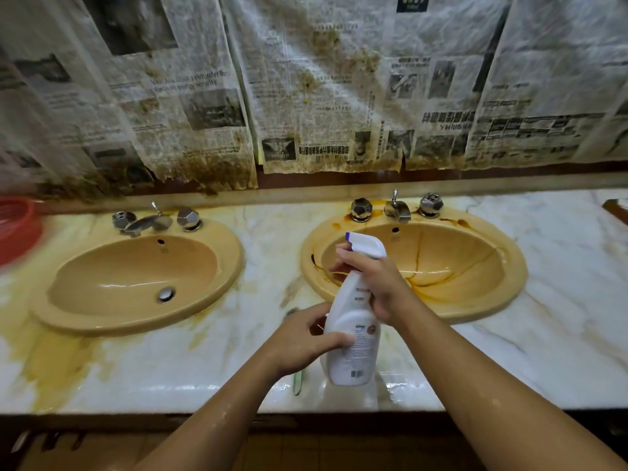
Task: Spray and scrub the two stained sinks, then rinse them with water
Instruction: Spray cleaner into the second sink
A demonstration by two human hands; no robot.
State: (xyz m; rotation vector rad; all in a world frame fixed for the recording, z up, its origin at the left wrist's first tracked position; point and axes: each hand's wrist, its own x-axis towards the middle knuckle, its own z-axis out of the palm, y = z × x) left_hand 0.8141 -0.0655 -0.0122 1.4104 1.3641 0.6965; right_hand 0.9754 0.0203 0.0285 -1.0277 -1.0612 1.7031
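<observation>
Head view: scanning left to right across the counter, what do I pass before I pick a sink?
Red basin → left sink → right sink → dark object cut off at the frame edge. The spray bottle, gripped by the left hand and right hand, overlaps the right sink, so it is left out.

Two sinks in one counter [543,334]: left sink [129,277] at centre left, right sink [475,266] at centre right. Two spouts: left spout [149,224], right spout [397,210]. Four faceted knobs [188,218], two flanking each spout. Two pull rods [154,207], one behind each spout. Two overflow holes [160,242], one per bowl. One drain plug [166,294] in view, in the left sink. One spray bottle [353,341] at lower centre. Two grips: left grip [306,338], right grip [373,283]. One red basin [17,229] at the far left edge. One green handle [298,382], partly hidden. Newspaper sheets [306,79] across the top: several, overlapping, exact number unclear.
</observation>
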